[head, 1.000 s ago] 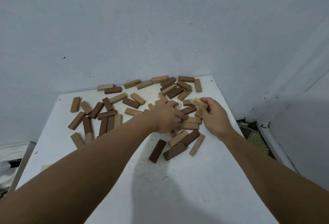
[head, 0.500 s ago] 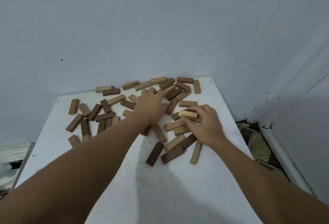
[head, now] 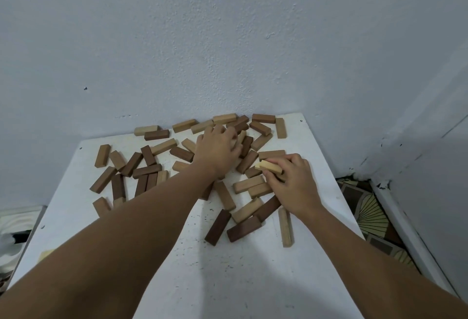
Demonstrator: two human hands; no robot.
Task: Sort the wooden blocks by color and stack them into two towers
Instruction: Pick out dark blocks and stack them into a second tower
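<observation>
The wooden blocks, light tan and dark brown mixed together, lie scattered flat over the far half of the white worktop, none stacked into a tower yet. One pale block is lifted off the heap, pinched by the right hand, whose fingers curl over its top with the thumb underneath; the hand sits above a pair of tan blocks lying side by side. The left hand reaches further back into the thickest part of the pile near the wall, palm down on the blocks, its fingers bent over them; whether they actually grip a block cannot be told, since the fingertips are hidden behind the hand. Nearer the person, just in front of the right wrist, lie two dark blocks and a tan one that points towards the viewer. To the left, well apart from both hands, a separate cluster of mostly dark blocks lies in rough parallel rows. A row of blocks, tan and dark, lines the far edge against the bluish-white textured wall. Both forearms stretch in from the bottom corners. To the right of the worktop, a patterned floor with fan shapes shows beside a white panel
</observation>
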